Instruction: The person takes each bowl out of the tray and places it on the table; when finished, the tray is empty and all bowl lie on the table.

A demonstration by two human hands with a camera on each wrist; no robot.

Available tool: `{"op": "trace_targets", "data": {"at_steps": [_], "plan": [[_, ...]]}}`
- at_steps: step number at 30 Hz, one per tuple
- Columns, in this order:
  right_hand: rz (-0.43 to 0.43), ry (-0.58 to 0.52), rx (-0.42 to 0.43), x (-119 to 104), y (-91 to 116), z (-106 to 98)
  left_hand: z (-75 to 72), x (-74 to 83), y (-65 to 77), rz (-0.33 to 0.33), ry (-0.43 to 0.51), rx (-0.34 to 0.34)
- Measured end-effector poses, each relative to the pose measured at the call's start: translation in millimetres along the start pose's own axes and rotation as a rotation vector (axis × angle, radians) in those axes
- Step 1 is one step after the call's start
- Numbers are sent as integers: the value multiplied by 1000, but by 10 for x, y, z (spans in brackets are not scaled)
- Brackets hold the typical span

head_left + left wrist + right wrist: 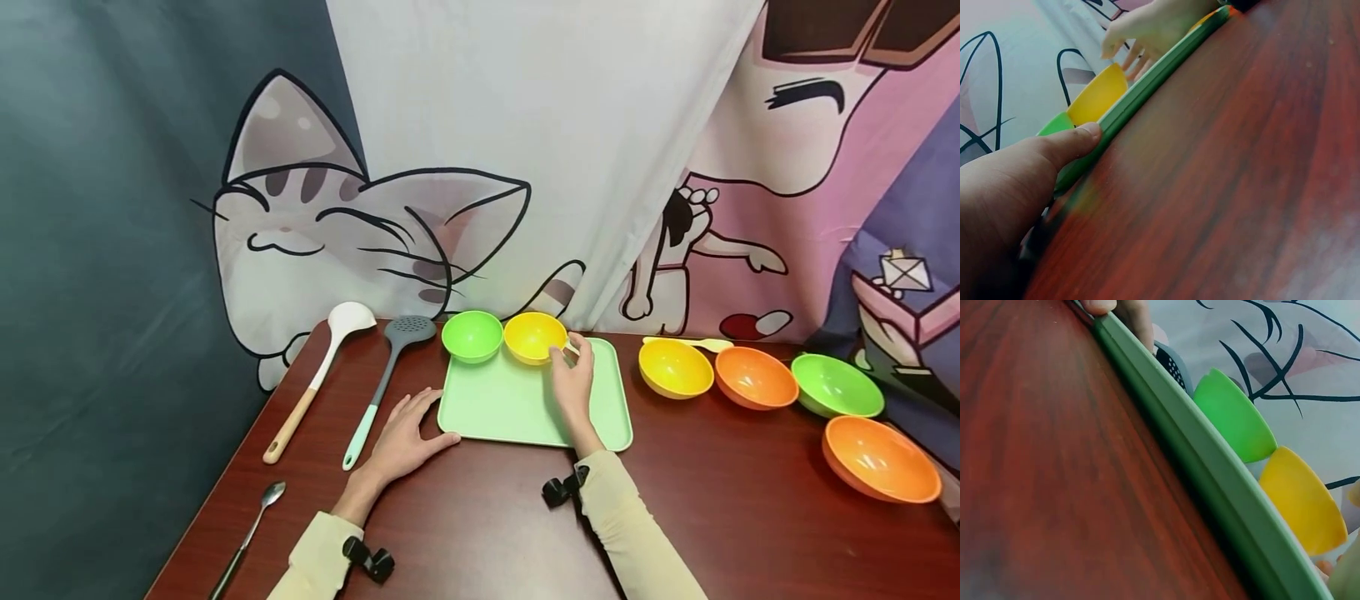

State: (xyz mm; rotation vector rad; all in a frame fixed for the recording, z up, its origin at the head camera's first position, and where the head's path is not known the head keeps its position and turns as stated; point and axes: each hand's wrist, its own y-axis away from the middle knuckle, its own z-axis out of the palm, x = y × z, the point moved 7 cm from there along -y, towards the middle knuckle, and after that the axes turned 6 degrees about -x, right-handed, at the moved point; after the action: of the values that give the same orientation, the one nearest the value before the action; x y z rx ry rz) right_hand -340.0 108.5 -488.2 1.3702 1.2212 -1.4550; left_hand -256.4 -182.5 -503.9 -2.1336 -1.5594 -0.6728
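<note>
A light green tray (pixel 502 408) lies on the table with a green bowl (pixel 472 337) and a yellow bowl (pixel 534 337) side by side at its back edge. My left hand (pixel 408 437) rests at the tray's front left corner; its thumb (pixel 1082 137) lies against the rim and its fingers stretch along the left side. At the yellow bowl's right side, my right hand (pixel 573 383) has thumb and forefinger spread apart, fingertips right at the rim. Seen from the left wrist, the right hand's fingers hang loosely beside that bowl.
Left of the tray lie a white ladle (pixel 330 358), a grey slotted turner (pixel 397 358) and a metal spoon (pixel 251 533). To the right stand a yellow bowl (pixel 675 368), orange bowls (pixel 756 379) and a green bowl (pixel 836 386), with a yellow utensil (pixel 705 342) behind. A printed curtain (pixel 465 100) hangs behind the table.
</note>
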Motion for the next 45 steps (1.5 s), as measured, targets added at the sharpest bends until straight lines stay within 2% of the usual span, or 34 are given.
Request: {"op": "trace_targets", "data": {"at_steps": [15, 32, 38, 45], "plan": [[9, 34, 20, 70, -46, 58, -44, -1, 17, 21, -26, 39], [-21, 3, 167, 47, 7, -115, 14, -2, -34, 23, -33, 24], [-44, -34, 135, 49, 32, -102, 26, 14, -49, 13, -31, 12], [-76, -6, 37, -20, 45, -2, -7, 25, -18, 13, -16, 21]]}}
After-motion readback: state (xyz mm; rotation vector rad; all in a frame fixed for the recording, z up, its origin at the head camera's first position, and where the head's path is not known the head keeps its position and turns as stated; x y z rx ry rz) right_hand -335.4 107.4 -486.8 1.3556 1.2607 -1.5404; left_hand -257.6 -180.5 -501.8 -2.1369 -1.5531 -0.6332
